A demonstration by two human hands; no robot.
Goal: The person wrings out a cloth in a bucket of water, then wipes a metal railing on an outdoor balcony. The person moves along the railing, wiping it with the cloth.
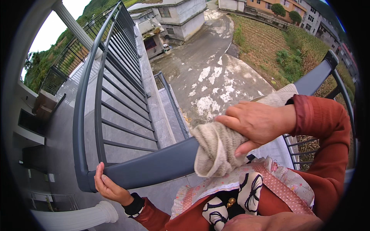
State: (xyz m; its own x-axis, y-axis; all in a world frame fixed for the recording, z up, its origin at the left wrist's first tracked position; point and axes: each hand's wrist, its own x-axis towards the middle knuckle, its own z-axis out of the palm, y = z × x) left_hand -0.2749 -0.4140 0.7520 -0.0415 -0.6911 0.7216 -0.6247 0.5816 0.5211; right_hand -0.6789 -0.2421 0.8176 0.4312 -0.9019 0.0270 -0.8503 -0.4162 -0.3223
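Observation:
A beige towel (218, 148) is draped in folds over the broad dark grey metal handrail (156, 164) before me. My right hand (254, 121) grips the towel from above, its thumb on the near side and its fingers over the far side. More of the towel (277, 96) lies along the rail beyond my wrist. My left hand (112, 186) is at the rail's left end, close to the corner, loosely curled with nothing in it. Whether its fingers touch the metal is hard to tell.
Balusters of the left railing (124, 115) run away from the corner above a stone ledge (156, 101). Far below lies a patched concrete yard (211, 83). A white column (78, 215) stands at lower left. My floral apron (190, 199) is close under the rail.

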